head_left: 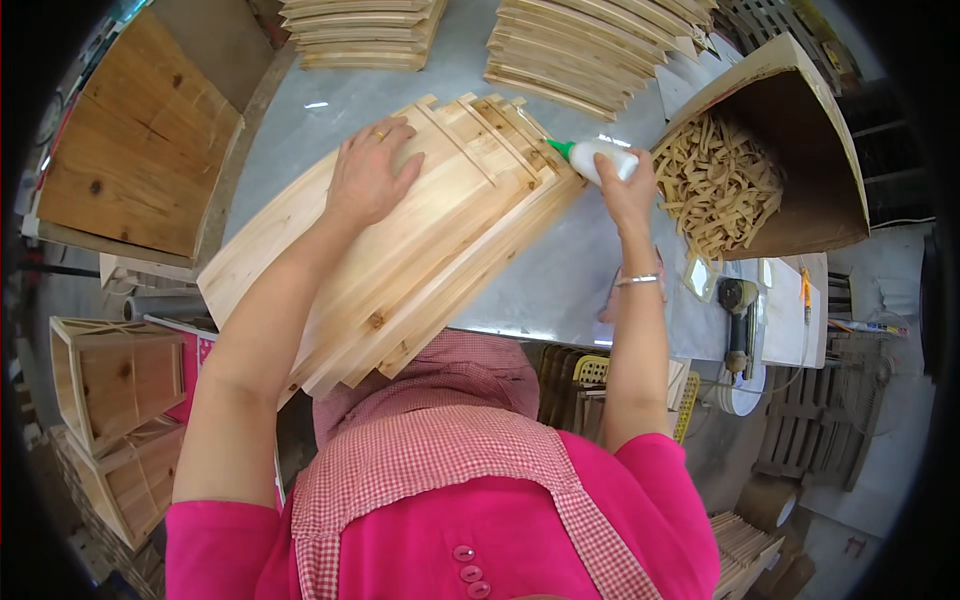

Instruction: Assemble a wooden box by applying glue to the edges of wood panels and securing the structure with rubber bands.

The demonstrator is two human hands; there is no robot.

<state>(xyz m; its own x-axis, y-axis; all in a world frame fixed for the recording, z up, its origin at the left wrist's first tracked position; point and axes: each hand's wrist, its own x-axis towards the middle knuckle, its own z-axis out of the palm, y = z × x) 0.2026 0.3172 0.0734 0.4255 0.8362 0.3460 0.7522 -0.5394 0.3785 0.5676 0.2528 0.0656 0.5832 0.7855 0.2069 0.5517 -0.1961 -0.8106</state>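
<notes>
A stack of pale wooden panels (330, 240) lies slantwise across the grey table in front of me, its near end jutting over the table edge. My left hand (375, 172) rests on the top panel, fingers spread. In my right hand (628, 190) is a white glue bottle (603, 160) with a green nozzle. It is tipped on its side, and the nozzle points left at the panels' far right edge. Whether the tip touches the wood I cannot tell. Thin wooden strips (455, 145) lie across the far end of the top panel.
Right of the panels, a cardboard box (820, 150) on its side spills small wooden strips (715, 185). A power tool (738, 310) lies on the table (540, 285) below it. More panel stacks (575, 50) stand at the back. Wooden boxes (120, 380) are at the left.
</notes>
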